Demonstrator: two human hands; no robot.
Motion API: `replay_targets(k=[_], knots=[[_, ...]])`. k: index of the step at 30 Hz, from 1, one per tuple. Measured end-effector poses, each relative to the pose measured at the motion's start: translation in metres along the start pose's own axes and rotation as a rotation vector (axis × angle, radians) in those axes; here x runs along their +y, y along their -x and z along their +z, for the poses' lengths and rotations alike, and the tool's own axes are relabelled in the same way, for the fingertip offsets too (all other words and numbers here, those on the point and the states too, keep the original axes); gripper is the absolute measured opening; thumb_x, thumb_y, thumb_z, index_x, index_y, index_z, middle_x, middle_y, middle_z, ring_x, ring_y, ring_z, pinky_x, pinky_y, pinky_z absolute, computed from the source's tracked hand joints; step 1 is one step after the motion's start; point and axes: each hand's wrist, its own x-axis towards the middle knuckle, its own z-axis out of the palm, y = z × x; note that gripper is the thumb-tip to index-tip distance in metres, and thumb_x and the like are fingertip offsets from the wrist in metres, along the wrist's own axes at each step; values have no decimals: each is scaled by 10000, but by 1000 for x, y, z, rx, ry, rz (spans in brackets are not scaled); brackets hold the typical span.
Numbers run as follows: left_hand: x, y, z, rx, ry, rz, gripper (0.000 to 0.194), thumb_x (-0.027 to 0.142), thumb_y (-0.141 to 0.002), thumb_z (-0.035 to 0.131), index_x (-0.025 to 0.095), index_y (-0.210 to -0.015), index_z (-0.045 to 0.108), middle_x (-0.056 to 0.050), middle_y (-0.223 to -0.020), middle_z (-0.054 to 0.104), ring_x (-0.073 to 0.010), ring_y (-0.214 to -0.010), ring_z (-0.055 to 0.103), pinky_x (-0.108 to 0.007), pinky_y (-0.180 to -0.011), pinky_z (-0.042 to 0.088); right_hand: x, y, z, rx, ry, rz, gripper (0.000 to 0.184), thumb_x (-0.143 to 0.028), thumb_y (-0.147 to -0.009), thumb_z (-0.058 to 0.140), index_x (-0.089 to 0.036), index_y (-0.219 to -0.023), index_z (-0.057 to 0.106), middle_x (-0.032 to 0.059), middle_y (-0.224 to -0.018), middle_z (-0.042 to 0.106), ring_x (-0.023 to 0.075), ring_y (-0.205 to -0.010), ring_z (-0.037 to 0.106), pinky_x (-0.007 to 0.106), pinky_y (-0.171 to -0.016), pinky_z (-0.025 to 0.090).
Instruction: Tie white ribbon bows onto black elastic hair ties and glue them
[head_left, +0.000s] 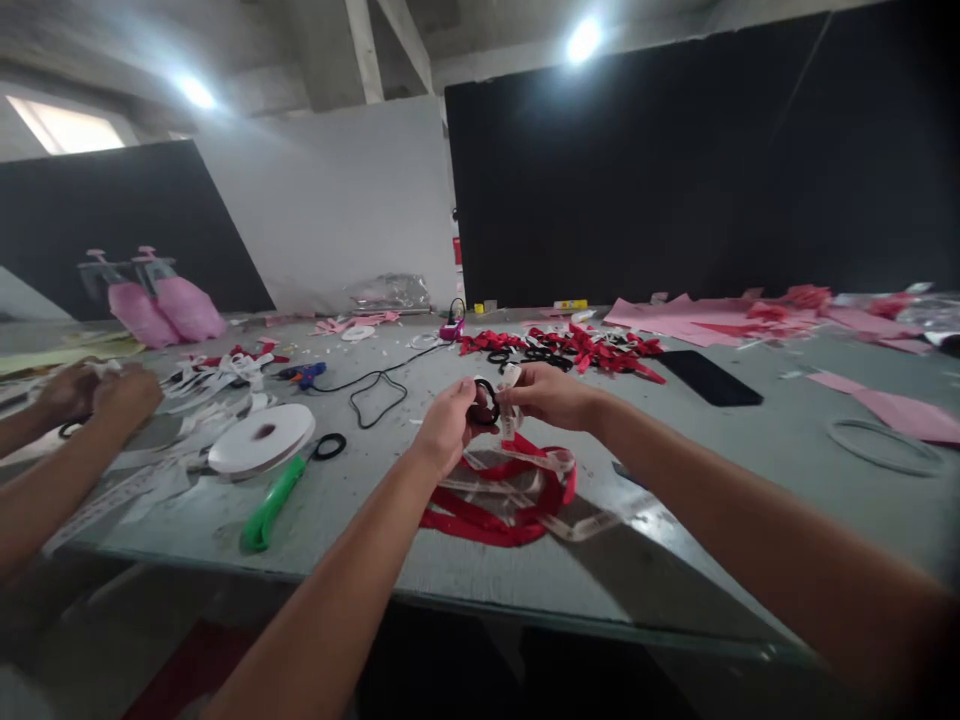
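My left hand [448,425] is closed around a small black hair ring [486,402] held above the table. My right hand [550,394] pinches a white printed ribbon [508,382] at the same ring, so the two hands meet. Under them a loose tangle of red ribbon [495,520] and white ribbon [555,462] lies on the grey table [750,470].
A co-worker's hands [97,395] work at the far left among white ribbon strips. Nearby lie a white ribbon spool [261,437], green-handled scissors [274,500], a blue glue gun [304,374] with a black cord, a heap of red bows [577,347], a black phone [709,378] and pink sheets [697,315].
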Motion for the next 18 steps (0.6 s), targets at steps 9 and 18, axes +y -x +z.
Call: replay_targets(k=[9,18], knots=[[-9,-70,-17,142,-296,75,391,522,-878,488,163,-726,516,11,-634,470,-95,-540,427,-184,-465,355,2,-65,-26,91,62,34,301,-343,-597,815,-139,-729,637,25,-696,652,134,-635,585,265,-625,445],[20,-116,-95,260,-699,121,250,430,-691,715,189,-691,648,-58,-755,651,-191,-727,588,-244,-609,444,-8,-75,-59,206,217,23,190,-230,-630,721,-176,-653,540,-12,-593,564,108,-516,481,229,-473,351]])
